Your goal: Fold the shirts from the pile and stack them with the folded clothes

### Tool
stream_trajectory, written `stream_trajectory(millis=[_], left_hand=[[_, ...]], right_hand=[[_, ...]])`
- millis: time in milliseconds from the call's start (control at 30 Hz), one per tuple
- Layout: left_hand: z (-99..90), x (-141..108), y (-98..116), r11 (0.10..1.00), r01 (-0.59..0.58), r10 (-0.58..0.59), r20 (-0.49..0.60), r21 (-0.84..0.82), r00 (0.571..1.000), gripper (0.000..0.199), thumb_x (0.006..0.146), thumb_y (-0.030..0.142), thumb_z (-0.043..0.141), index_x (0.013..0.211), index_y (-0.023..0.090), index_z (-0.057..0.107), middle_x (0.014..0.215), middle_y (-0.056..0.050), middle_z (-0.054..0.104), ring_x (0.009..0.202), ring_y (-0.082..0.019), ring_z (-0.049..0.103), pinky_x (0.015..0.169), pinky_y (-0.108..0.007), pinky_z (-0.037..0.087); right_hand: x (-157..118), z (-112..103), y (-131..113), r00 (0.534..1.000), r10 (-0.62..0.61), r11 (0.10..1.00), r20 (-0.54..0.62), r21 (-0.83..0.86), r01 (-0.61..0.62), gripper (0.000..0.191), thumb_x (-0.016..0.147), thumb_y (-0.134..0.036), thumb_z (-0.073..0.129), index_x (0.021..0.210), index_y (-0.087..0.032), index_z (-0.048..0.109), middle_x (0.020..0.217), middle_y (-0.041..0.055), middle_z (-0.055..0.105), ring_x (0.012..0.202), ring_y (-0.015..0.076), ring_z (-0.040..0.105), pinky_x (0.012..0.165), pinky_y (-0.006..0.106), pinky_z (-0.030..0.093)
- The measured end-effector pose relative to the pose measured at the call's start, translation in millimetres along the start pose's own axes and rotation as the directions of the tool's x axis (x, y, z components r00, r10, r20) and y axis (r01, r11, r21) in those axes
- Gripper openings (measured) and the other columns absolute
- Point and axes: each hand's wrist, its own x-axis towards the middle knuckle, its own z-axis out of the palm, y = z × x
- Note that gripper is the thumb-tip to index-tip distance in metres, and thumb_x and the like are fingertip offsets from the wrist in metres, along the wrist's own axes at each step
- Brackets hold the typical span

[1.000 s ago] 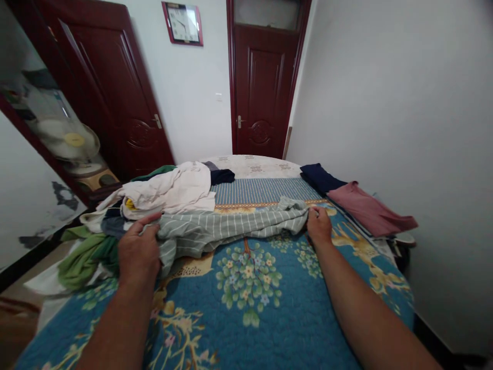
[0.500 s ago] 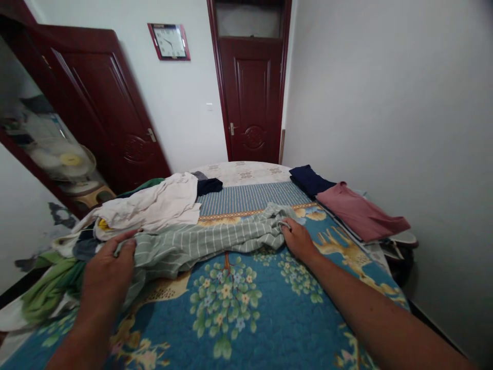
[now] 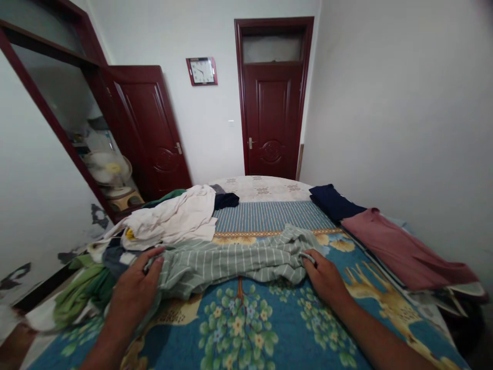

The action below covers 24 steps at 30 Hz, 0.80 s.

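Observation:
A grey-green garment with white stripes stretches sideways between my two hands, bunched and wrinkled, over the patterned bedspread. My left hand pinches its left end between thumb and fingers. At the other end, my right hand is closed on a gathered edge. Some of the cloth spreads out beyond my right fingers and lies on the bed. What kind of garment it is cannot be made out from its folds.
Left of the garment lies a loose heap with a white shirt and green clothing. Along the right edge are a folded pink garment and a folded navy garment. A wall rises close on the right.
The view has tilted up and turned a little left, so everything sits lower and further right. Both hands keep their hold on the striped garment, which looks much the same.

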Motion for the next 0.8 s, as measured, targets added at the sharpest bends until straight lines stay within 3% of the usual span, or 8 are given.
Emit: stream_trajectory(millis=[100,267,367,433,500,600,700,800], left_hand=[[4.2,2.3,-2.3,0.999,0.004,-0.004,0.001,-0.042,1.000,0.052,0.088,0.051,0.055,0.125,0.023,0.079,0.100,-0.009,0.079,0.085,-0.028,0.073,0.082,-0.036,0.057],[-3.3,7.1,-9.5,0.987,0.091,-0.103,-0.088,-0.135,0.991,0.067,0.090,0.055,0.056,0.147,0.020,0.067,0.091,-0.008,0.075,0.083,-0.028,0.071,0.086,-0.040,0.056],[-9.8,4.0,-17.2,0.973,0.139,-0.164,-0.131,-0.183,0.978,0.070,0.088,0.054,0.059,0.146,0.016,0.067,0.087,-0.007,0.072,0.080,-0.028,0.070,0.082,-0.039,0.056],[-14.0,-2.1,-21.2,0.960,0.158,-0.186,-0.103,-0.231,0.977,0.067,0.086,0.053,0.060,0.140,0.016,0.071,0.086,-0.007,0.073,0.079,-0.028,0.070,0.078,-0.038,0.056],[-19.4,-10.1,-22.5,0.945,0.156,-0.180,-0.057,-0.286,0.982,0.061,0.084,0.052,0.061,0.132,0.016,0.074,0.087,-0.008,0.075,0.081,-0.029,0.072,0.075,-0.037,0.057],[-33.9,-22.7,-19.3,0.900,0.189,-0.190,0.038,-0.393,0.981,0.054,0.079,0.051,0.067,0.120,0.018,0.077,0.088,-0.008,0.078,0.085,-0.030,0.075,0.074,-0.035,0.060],[-59.7,-35.1,-13.8,0.795,0.289,-0.166,0.267,-0.534,0.949,0.059,0.073,0.055,0.077,0.122,0.021,0.075,0.089,-0.006,0.081,0.085,-0.031,0.079,0.071,-0.035,0.063],[-92.3,-45.3,-7.8,0.691,0.427,-0.163,0.449,-0.584,0.878,0.070,0.064,0.058,0.089,0.125,0.027,0.074,0.098,-0.007,0.083,0.088,-0.034,0.081,0.073,-0.040,0.066]], right_hand=[[1.1,-4.7,-1.0,0.999,0.022,0.999,-0.037,0.049,-0.020,0.041,0.095,-0.054,0.048,0.104,-0.023,0.075,0.095,0.0059,0.078,0.093,0.0282,0.072,0.084,0.036,0.051],[-2.2,-19.2,-1.8,0.991,0.111,0.986,-0.077,0.132,-0.100,0.043,0.090,-0.059,0.049,0.092,-0.022,0.072,0.068,0.0034,0.068,0.069,0.0256,0.064,0.066,0.034,0.048],[-10.3,-30.2,0.5,0.982,0.174,0.967,-0.069,0.200,-0.157,0.037,0.088,-0.061,0.053,0.083,-0.026,0.065,0.058,0.0011,0.059,0.059,0.0240,0.057,0.058,0.035,0.043],[-17.8,-38.4,1.1,0.976,0.216,0.945,-0.034,0.259,-0.200,0.035,0.086,-0.061,0.059,0.079,-0.027,0.061,0.055,0.0004,0.056,0.055,0.0227,0.053,0.055,0.034,0.039],[-25.9,-48.4,-2.1,0.972,0.229,0.917,0.053,0.322,-0.234,0.035,0.085,-0.061,0.064,0.077,-0.027,0.059,0.056,-0.0008,0.053,0.053,0.0196,0.048,0.052,0.033,0.035],[-38.9,-70.0,-16.9,0.943,0.190,0.883,0.274,0.372,-0.287,0.042,0.083,-0.062,0.071,0.074,-0.024,0.056,0.058,-0.0030,0.048,0.050,0.0132,0.039,0.048,0.028,0.028],[-54.0,-103.1,-39.7,0.848,0.143,0.838,0.510,0.394,-0.378,0.047,0.078,-0.064,0.080,0.077,-0.022,0.058,0.061,-0.0052,0.046,0.048,0.0078,0.029,0.043,0.023,0.019],[-66.0,-141.1,-59.5,0.767,0.002,0.768,0.642,0.490,-0.412,0.050,0.077,-0.065,0.082,0.079,-0.020,0.059,0.061,-0.0054,0.046,0.046,0.0059,0.030,0.043,0.021,0.023]])
